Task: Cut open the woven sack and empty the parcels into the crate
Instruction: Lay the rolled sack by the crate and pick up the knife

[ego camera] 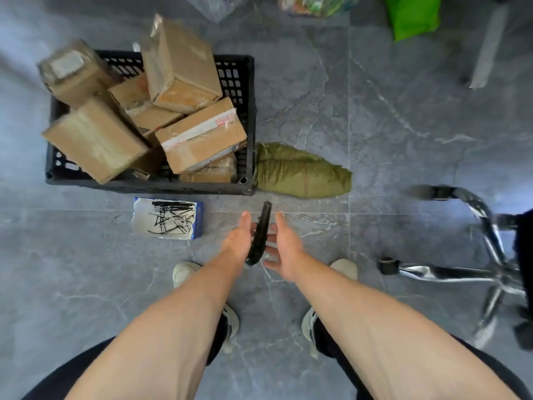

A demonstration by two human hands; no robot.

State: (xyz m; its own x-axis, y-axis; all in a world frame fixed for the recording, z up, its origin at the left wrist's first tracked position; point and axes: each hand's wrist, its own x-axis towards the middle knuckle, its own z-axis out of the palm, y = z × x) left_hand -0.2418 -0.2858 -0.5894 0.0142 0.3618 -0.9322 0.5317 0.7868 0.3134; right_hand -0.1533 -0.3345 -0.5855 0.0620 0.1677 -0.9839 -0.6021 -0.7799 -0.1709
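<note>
A black plastic crate (250, 116) stands on the floor at upper left, piled with several brown cardboard parcels (202, 134); some stick out above its rim. The olive-green woven sack (300, 171) lies crumpled and flat on the floor, touching the crate's right side. In front of me, a black cutter (261, 235) stands upright between my hands. My left hand (238, 243) grips it from the left with its fingers behind it. My right hand (285, 249) is beside it with fingers spread, fingertips touching the cutter.
A small white and blue box (167, 219) with black scribbles lies just in front of the crate. A chrome chair base (487, 269) with castors stands at right. Bags, one bright green (412, 15), lie at the far edge. My two shoes (184, 272) are on the grey tiles.
</note>
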